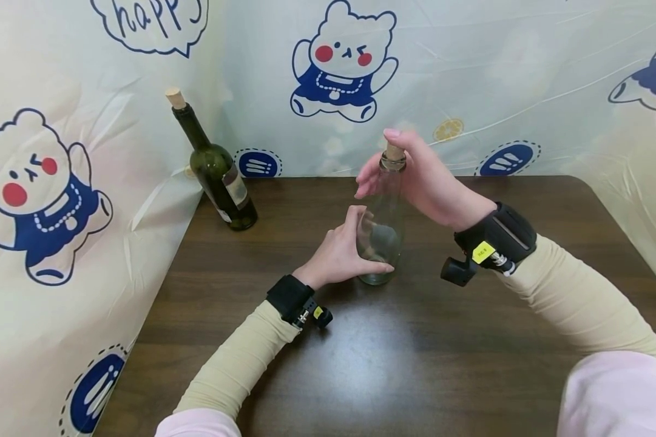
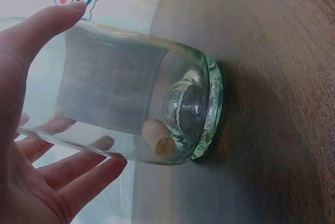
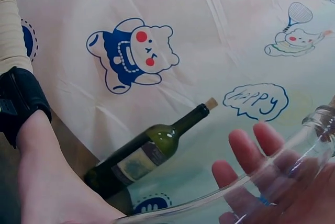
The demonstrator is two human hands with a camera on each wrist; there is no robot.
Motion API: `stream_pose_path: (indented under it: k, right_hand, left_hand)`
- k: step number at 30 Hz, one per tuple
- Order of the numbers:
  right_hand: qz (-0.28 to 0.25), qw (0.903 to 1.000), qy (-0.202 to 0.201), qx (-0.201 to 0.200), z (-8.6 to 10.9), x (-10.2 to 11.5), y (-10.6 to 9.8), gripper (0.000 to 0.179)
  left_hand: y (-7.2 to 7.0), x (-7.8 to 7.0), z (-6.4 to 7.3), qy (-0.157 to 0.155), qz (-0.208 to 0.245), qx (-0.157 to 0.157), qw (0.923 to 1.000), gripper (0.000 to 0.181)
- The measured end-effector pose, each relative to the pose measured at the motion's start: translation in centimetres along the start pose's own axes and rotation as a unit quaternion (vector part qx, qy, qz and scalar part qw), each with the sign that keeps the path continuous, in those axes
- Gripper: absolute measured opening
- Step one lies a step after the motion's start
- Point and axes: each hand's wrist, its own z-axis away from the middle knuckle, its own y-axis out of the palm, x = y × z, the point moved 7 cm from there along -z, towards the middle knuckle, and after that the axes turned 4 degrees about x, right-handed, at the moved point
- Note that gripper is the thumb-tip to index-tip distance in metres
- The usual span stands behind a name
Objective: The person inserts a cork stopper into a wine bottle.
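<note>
A colourless glass bottle (image 1: 381,240) stands on the table with a cork (image 1: 395,152) in its mouth. My left hand (image 1: 345,247) grips its lower body, the thumb on one side and the fingers on the other. Inside near the base, the left wrist view shows what looks like another cork (image 2: 158,137). The right hand (image 1: 431,182) is at the neck, its thumb lying over the top of the cork. Its other fingers curve loosely behind the neck; their tips show past the glass in the right wrist view. Whether those fingers touch the neck I cannot tell.
A dark green wine bottle (image 1: 218,176) with a label and a cork (image 1: 175,97) stands at the table's back left. Printed cloth (image 1: 251,91) with bear drawings hangs behind and along the left of the brown table (image 1: 442,364). Each wrist wears a black strap with a camera.
</note>
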Motion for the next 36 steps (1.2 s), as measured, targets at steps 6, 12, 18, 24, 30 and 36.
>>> stream_pose_path:
  k: [6,12,18,24,30,36]
  right_hand:
    - [-0.025,0.9997,-0.009,-0.003,-0.05,-0.37,0.45,0.064]
    - [-0.036,0.9990,-0.016,-0.020,-0.02,-0.45,0.56,0.063]
    - [-0.031,0.9988,-0.024,-0.030,-0.05,-0.42,0.65,0.062]
    - [-0.032,0.9987,-0.026,-0.031,-0.07,-0.42,0.70,0.061]
    - [-0.034,0.9987,-0.023,-0.031,-0.16,-0.42,0.72,0.058]
    - [-0.031,0.9986,-0.028,-0.034,-0.16,-0.41,0.67,0.058]
  left_hand:
    - [-0.04,-0.06,0.04,-0.003,-0.007,-0.003,1.0000,0.107]
    - [-0.08,-0.03,-0.04,-0.006,-0.012,-0.008,0.9999,0.109]
    - [0.04,0.09,-0.04,-0.008,-0.007,-0.005,0.9999,0.110]
    - [0.11,0.09,0.00,-0.007,-0.005,-0.002,1.0000,0.110]
    - [0.05,0.03,0.03,-0.004,-0.003,-0.002,1.0000,0.110]
    - [0.07,0.01,0.01,-0.002,0.001,-0.002,1.0000,0.111]
